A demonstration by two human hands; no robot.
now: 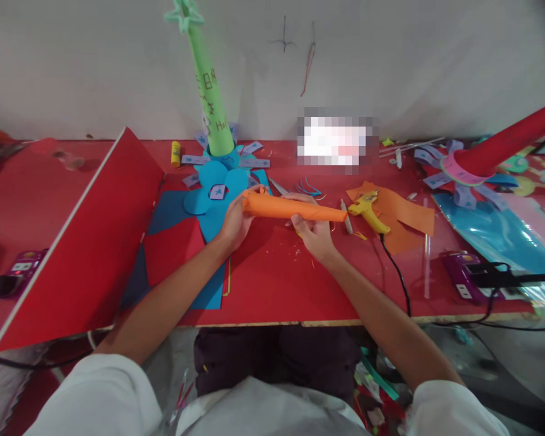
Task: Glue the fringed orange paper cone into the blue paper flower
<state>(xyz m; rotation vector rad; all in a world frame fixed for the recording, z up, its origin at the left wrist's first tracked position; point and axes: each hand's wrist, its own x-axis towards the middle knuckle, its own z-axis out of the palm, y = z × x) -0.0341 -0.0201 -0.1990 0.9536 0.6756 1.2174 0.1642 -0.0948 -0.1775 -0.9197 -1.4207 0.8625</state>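
Observation:
An orange paper cone (295,209) lies sideways between my two hands above the red tabletop. Its wide end is on the left, where my left hand (237,223) closes around it. My right hand (315,236) holds it nearer the narrow tip, thumb on the near side and fingers behind. Just past the tip, a yellow glue gun (369,212) rests on orange paper sheets (406,212). Behind my left hand are a blue flower-shaped paper piece (213,181) and a tall green paper cone (210,91) with a star on top.
A red divider board (86,242) slants up on the left. Blue sheets (209,297) and a red sheet (175,248) lie beside it. A glue stick (175,154) stands near the wall. At right are a red cone (513,142), a purple power strip (458,275) and cables.

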